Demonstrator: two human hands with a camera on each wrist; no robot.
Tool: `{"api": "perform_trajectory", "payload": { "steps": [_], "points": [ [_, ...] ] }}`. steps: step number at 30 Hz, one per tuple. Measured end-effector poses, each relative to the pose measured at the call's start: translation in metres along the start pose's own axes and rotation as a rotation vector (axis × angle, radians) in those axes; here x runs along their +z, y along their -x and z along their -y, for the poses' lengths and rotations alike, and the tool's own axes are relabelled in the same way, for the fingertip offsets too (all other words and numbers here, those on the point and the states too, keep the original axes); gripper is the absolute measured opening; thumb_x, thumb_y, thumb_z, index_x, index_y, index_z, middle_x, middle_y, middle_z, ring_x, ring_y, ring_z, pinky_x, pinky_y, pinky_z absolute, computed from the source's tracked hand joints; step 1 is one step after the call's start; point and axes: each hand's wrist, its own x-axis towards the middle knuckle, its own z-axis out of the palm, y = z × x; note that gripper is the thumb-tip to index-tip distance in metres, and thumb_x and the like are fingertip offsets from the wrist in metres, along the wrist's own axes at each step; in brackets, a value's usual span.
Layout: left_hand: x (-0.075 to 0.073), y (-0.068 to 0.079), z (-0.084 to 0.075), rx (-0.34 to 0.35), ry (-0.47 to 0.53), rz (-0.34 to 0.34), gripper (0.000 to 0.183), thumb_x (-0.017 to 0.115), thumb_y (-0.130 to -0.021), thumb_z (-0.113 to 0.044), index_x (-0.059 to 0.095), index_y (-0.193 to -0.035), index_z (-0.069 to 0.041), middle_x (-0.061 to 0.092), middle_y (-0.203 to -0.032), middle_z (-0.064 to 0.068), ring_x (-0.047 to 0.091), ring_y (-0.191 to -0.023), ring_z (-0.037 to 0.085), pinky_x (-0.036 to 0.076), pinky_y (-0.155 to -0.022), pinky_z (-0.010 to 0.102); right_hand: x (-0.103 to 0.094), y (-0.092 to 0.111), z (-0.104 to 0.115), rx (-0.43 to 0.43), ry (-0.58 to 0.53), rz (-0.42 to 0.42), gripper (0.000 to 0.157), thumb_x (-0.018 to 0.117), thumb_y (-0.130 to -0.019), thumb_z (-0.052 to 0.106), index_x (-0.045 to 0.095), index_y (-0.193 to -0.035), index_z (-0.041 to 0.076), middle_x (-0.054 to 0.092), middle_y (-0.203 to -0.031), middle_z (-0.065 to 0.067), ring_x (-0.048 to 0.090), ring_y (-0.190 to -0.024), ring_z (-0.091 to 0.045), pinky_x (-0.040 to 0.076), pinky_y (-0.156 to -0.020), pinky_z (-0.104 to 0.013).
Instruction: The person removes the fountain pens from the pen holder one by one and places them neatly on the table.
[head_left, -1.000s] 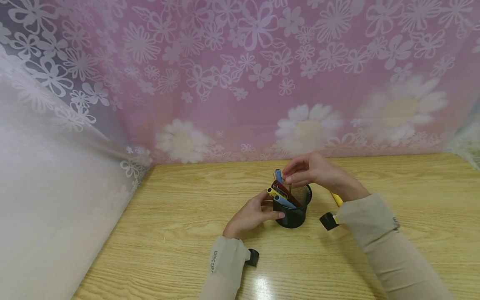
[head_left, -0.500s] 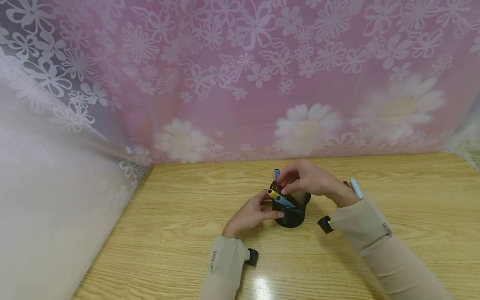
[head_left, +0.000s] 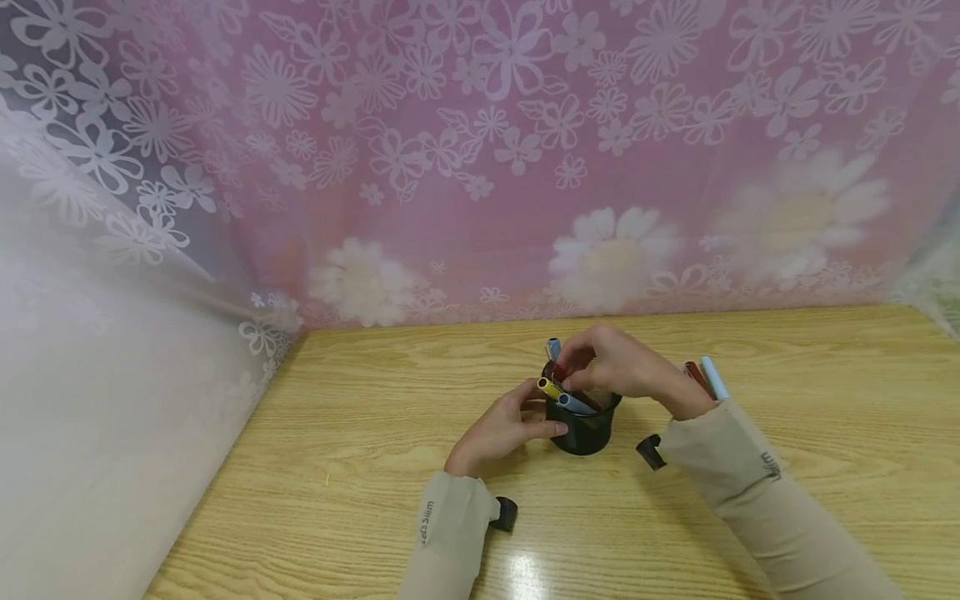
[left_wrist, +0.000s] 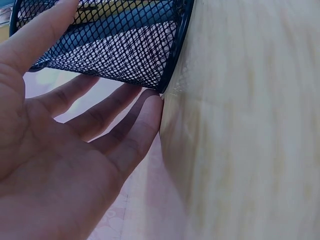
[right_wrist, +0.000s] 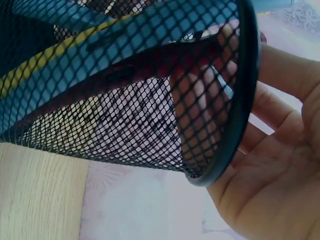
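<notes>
A black mesh pen cup (head_left: 588, 435) stands on the wooden table with several pens leaning in it. My left hand (head_left: 502, 429) holds the cup from its left side, thumb in front; in the left wrist view its fingers (left_wrist: 105, 112) curve behind the mesh. Over the rim reaches my right hand (head_left: 615, 362), its thumb and fingers pinching the upper end of a dark red pen (right_wrist: 150, 67) inside the cup. Beside that pen lean a yellow pen (head_left: 549, 388), a blue pen (head_left: 575, 405) in front and another blue pen (head_left: 553, 347) behind.
Just behind my right wrist, a light blue pen (head_left: 714, 377) and a dark red pen (head_left: 694, 375) lie on the table (head_left: 360, 467), partly hidden by the sleeve. A pink flowered curtain (head_left: 465, 208) hangs along the far edge, and a pale sheet (head_left: 112, 375) along the left.
My right hand has come left and down from above the rim and now pinches the dark red pen. The arm's shift uncovers the pens behind the wrist. The left hand keeps its hold.
</notes>
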Motion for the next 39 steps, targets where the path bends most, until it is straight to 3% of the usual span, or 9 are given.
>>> {"api": "perform_trajectory", "payload": {
  "steps": [7, 13, 21, 29, 39],
  "points": [
    [0.001, -0.001, -0.002, 0.006, -0.007, -0.008, 0.058, 0.072, -0.096, -0.015, 0.047, -0.148, -0.009, 0.056, -0.140, 0.005, 0.055, -0.128, 0.025, 0.046, -0.103, 0.039, -0.009, 0.004, 0.002, -0.008, -0.047, -0.096, 0.009, 0.072, -0.093, 0.000, 0.069, -0.102, -0.001, 0.068, -0.099, -0.007, 0.065, -0.092, -0.023, 0.051, -0.084, -0.045],
    [0.004, -0.002, -0.003, 0.002, 0.033, -0.018, 0.055, 0.074, -0.094, -0.011, 0.050, -0.142, -0.007, 0.057, -0.138, 0.008, 0.057, -0.126, 0.027, 0.046, -0.103, 0.039, -0.020, 0.009, 0.002, 0.073, -0.214, -0.164, 0.014, 0.065, -0.097, -0.002, 0.062, -0.110, -0.008, 0.066, -0.108, -0.018, 0.065, -0.099, -0.027, 0.057, -0.086, -0.042],
    [0.009, -0.004, -0.007, 0.011, 0.038, -0.024, 0.066, 0.079, -0.088, -0.004, 0.047, -0.145, -0.010, 0.059, -0.136, 0.008, 0.059, -0.123, 0.025, 0.046, -0.103, 0.040, -0.033, 0.014, -0.002, 0.115, -0.391, -0.267, 0.023, 0.060, -0.100, -0.001, 0.055, -0.119, -0.014, 0.063, -0.110, -0.025, 0.069, -0.091, -0.016, 0.059, -0.081, -0.039],
    [0.018, -0.007, -0.009, -0.015, 0.062, -0.029, 0.075, 0.082, -0.086, -0.005, 0.042, -0.150, -0.012, 0.063, -0.130, 0.000, 0.059, -0.122, 0.019, 0.044, -0.103, 0.040, -0.042, 0.017, -0.010, 0.128, -0.537, -0.360, 0.025, 0.058, -0.103, 0.002, 0.049, -0.120, -0.013, 0.063, -0.102, -0.007, 0.067, -0.092, -0.013, 0.059, -0.081, -0.040],
    [0.021, -0.009, -0.009, 0.015, 0.014, -0.061, 0.063, 0.083, -0.086, -0.004, 0.052, -0.140, -0.012, 0.068, -0.120, 0.000, 0.062, -0.115, 0.017, 0.046, -0.094, 0.034, -0.057, 0.027, -0.020, 0.106, -0.636, -0.407, 0.013, 0.060, -0.102, 0.006, 0.056, -0.112, -0.002, 0.068, -0.096, 0.000, 0.069, -0.090, -0.014, 0.059, -0.078, -0.035]
  ]
}}
